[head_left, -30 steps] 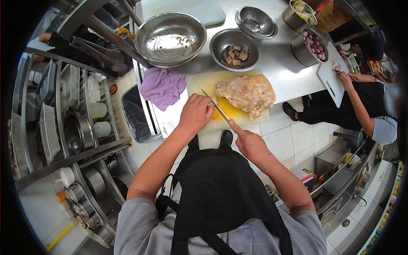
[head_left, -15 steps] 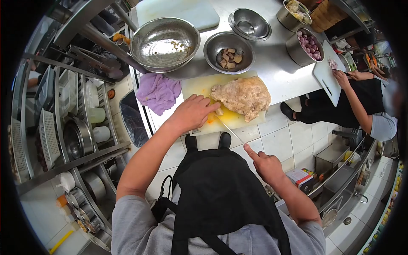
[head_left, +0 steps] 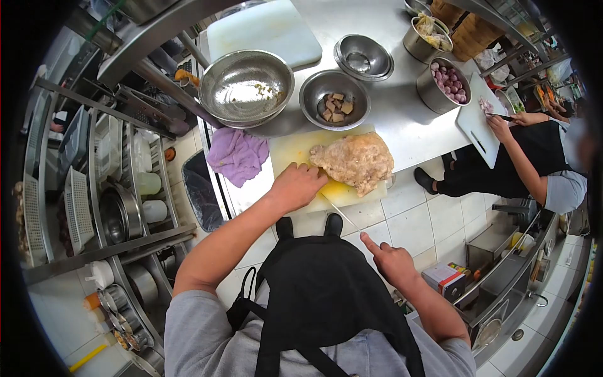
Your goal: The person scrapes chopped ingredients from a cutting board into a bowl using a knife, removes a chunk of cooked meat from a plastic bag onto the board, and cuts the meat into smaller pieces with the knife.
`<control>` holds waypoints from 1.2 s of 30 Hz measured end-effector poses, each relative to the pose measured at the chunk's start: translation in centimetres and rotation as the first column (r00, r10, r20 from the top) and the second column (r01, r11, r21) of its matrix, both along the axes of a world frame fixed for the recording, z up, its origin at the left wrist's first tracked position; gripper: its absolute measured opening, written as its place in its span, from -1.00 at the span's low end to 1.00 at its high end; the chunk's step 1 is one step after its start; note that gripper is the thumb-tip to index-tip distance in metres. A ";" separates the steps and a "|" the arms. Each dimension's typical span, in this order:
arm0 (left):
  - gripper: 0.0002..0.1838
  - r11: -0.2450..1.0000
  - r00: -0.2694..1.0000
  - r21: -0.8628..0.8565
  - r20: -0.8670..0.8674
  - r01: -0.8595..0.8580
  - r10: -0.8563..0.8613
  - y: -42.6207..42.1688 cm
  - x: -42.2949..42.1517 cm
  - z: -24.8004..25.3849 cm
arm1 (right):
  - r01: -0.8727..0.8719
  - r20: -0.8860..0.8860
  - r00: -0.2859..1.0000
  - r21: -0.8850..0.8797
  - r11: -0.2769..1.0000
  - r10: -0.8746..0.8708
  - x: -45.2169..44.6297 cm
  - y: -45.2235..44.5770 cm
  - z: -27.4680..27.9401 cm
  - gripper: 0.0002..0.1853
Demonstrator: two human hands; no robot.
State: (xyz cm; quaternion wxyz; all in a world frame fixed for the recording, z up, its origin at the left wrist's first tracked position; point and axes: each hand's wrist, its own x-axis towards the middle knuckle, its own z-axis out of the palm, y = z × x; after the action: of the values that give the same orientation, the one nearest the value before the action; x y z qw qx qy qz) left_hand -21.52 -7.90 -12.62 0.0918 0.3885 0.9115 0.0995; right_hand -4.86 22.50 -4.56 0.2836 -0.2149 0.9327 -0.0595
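My left hand (head_left: 300, 186) rests on the yellowish cutting board (head_left: 286, 147) with its fingers bent and held together. Whatever lies under its fingertips is hidden. My right hand (head_left: 392, 259) is closed around the handle of a knife (head_left: 342, 212), its index finger stretched along the top. The thin blade points up and left, and its tip reaches the board beside my left fingers. A large pale cooked lump of meat (head_left: 355, 162) lies on the board just right of my left hand. Behind it, a metal bowl (head_left: 306, 103) holds several brown chunks (head_left: 337, 108).
A purple cloth (head_left: 237, 156) lies left of the board. Behind stand a colander (head_left: 242, 88), a metal bowl (head_left: 361, 56), a white cutting board (head_left: 264, 34) and a pot of shallots (head_left: 433, 94). At right, a co-worker's hands (head_left: 502, 125) cut on a white board (head_left: 474, 122).
The view has tilted, so the table things sit slightly lower. My left fingers have drawn together, covering a small pale piece that showed under them. The knife stays close to that hand.
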 end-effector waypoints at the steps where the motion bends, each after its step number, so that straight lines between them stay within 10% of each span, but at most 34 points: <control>1: -0.76 1.000 0.999 -0.011 -0.015 -0.029 0.029 0.4 0.0 -0.2 | 0.007 -0.006 1.000 -0.003 1.000 -0.007 0.0 -0.1 0.0 -0.17; 8: -0.71 0.948 0.967 0.205 0.131 -0.244 0.220 -1.1 0.1 0.2 | 0.048 0.085 0.995 -0.006 0.999 -0.048 -0.5 -0.3 -0.8 -0.14; 15: -0.40 0.485 0.693 0.517 0.645 -0.705 0.321 -1.6 -8.0 6.4 | 0.117 0.127 0.986 -0.035 0.992 -0.112 -1.0 -1.2 -1.2 -0.18; 25: -0.59 0.928 0.973 0.301 0.140 -0.218 0.183 -7.2 3.7 0.3 | 0.229 0.210 0.960 -0.218 0.949 -0.184 -2.9 -1.7 -1.9 -0.18; 36: -0.62 0.681 0.674 0.293 0.624 -0.671 0.396 -2.3 -2.4 2.1 | 0.249 0.166 0.963 -0.235 0.940 -0.213 -3.2 -2.9 -3.0 -0.23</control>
State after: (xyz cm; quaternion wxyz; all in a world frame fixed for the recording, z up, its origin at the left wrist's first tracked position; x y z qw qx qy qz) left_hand -23.88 -10.21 -10.48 0.1919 0.0610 0.8675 0.4548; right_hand -8.08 19.58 -7.51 0.3087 -0.1335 0.9143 -0.2258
